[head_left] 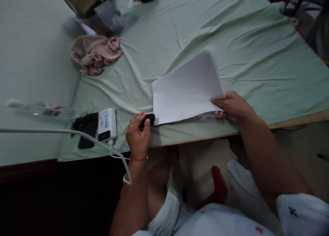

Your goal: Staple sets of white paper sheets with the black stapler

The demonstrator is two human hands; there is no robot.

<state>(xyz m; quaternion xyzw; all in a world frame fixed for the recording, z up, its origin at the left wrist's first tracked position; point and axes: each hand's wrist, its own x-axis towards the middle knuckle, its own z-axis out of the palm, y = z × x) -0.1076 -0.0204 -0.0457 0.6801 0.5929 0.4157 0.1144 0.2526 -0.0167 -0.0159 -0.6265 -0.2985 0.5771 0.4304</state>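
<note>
With our right hand (232,105) we pinch the white paper (186,86) at its near right corner, thumb above, seemingly to support it over the tabletop (123,88), while our left hand (138,129) grips a black object (151,118) beside its near left corner, perhaps for steadiness.

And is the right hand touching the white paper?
Touching. The head view shows the right hand holding the white paper by its near right corner, thumb lying on top.
</note>
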